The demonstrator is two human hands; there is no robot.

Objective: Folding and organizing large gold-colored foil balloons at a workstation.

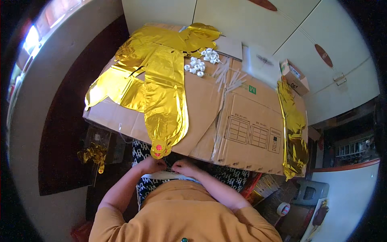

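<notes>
Foil (165,105) overhangs cardboard (201,135) edge near left hand (155,164) and right hand (186,167), grip impossible to tell.

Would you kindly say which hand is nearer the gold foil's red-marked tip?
Left. The left hand is just below the foil tip in the picture; the right hand is farther off, below and to its right.

On the cardboard (201,137), gold foil balloons (164,86) are laid at ten o'clock, white rolls (196,66) at twelve, folded foil (294,125) near three.
</notes>
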